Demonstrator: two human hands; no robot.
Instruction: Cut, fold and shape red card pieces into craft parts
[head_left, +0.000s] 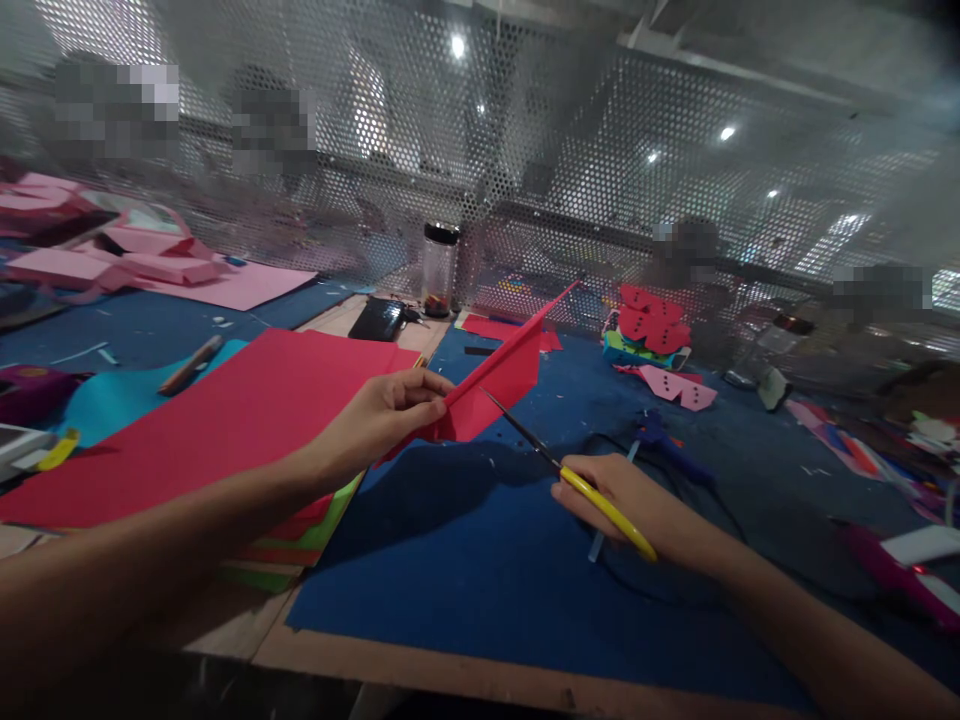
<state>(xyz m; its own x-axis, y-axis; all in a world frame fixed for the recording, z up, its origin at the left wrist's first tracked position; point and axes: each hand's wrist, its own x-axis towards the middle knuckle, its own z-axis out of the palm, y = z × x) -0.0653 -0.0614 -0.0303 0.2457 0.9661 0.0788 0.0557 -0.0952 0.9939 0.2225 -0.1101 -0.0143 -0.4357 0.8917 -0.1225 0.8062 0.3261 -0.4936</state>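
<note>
My left hand [409,405] pinches a folded piece of red paper [506,375] at its near end, holding it raised above the blue mat [420,570]. In my right hand [615,500] is a pair of scissors [600,505] with yellow handles and dark blades. The blade tips touch or overlap the lower part of the red paper; whether they are cutting into it I cannot tell. Under my left forearm lies a large red sheet [247,410] on a stack of coloured paper. Just beyond my right hand is a blue glue gun [671,445] with a clear stick.
A lidded jar [439,268] and a black phone-like object [377,318] stand near the perforated metal screen [555,200]. Red cut shapes [654,320] are piled at the back, with a pink one [675,388] in front. Pink folded paper [157,255] fills the far left; a purple tool [900,570] lies right.
</note>
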